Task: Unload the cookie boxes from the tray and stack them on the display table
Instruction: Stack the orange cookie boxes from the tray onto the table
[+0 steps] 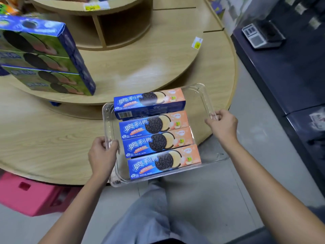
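A clear plastic tray is held in front of me, partly over the edge of the round wooden display table. My left hand grips its left rim and my right hand grips its right rim. Several blue-and-peach cookie boxes lie side by side in the tray. The farthest box sits higher than the others, seemingly on another box. The right part of the tray holds no boxes.
A stack of blue-and-green cookie boxes stands on the table's raised middle tier at the left. Yellow price tags sit on the tiers. A pink crate lies under the table at the left. A dark counter with a small device runs along the right.
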Motion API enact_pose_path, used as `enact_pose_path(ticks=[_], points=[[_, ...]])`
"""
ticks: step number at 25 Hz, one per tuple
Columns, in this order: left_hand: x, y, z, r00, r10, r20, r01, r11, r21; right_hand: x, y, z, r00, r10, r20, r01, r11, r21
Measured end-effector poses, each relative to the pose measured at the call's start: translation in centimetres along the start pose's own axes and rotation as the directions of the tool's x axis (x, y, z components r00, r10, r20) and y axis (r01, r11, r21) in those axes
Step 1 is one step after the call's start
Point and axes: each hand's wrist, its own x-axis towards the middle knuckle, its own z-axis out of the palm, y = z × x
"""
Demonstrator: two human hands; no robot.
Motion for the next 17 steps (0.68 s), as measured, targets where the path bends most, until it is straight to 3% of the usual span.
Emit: enact_pose_path(ticks=[6,17], points=[[1.4,2.7,3.6,1.000,-0.021,0.008,0.021,1.000,0.016,5.9,0.8,0.3,0.998,-0.014,0.055,0.015,1.000,-0.010],[-0.6,3.4,9.6,0.972,-0.188,-0.140,0.211,0.961,0.180,13.7,2.4,2.6,0.955,-0.086,0.283,0.110,0.991,-0.071]])
